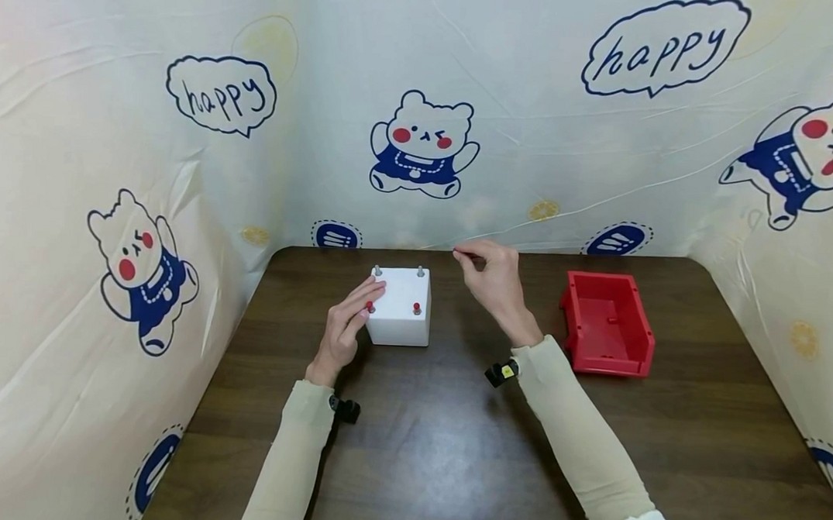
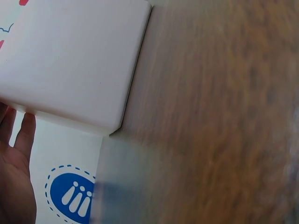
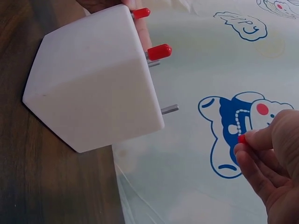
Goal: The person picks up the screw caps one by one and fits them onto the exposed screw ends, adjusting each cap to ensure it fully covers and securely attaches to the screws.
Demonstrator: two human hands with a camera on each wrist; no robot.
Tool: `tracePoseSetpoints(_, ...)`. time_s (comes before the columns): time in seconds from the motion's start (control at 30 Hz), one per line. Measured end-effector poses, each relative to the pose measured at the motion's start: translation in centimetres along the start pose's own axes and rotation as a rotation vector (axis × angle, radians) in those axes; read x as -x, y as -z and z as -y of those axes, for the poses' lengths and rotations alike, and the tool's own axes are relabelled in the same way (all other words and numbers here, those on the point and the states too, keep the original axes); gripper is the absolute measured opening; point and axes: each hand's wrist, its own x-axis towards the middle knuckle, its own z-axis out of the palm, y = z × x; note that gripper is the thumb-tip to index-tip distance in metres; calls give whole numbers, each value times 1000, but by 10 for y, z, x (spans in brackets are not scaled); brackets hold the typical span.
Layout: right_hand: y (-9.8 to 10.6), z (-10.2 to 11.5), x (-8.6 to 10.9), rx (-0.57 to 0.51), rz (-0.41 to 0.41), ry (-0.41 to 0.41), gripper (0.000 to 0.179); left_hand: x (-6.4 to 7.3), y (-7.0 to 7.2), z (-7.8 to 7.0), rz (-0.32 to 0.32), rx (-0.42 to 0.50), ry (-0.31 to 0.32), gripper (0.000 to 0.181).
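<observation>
A white box (image 1: 398, 327) stands on the table, with metal pins upright on its top. The two pins nearer me wear red caps (image 1: 417, 308); the two at the back are bare metal pins (image 3: 170, 109). My left hand (image 1: 343, 330) rests against the box's left side, its fingers reaching onto the top beside the left red cap. My right hand (image 1: 494, 283) is raised to the right of the box, apart from it. Between thumb and forefinger it pinches a small red cap (image 3: 241, 138), mostly covered by the fingertips.
To the right of my right hand sits a red open-fronted plastic bin (image 1: 609, 323) on the brown wooden table (image 1: 422, 446). A pale printed cloth (image 1: 533, 141) hangs along the table's back and both sides.
</observation>
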Motion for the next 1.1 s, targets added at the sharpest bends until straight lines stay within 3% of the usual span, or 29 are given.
tracePoseSetpoints(1.1,-21,-2,-5,-55,81,-54,14,-1,-1,0,3,3,31,49)
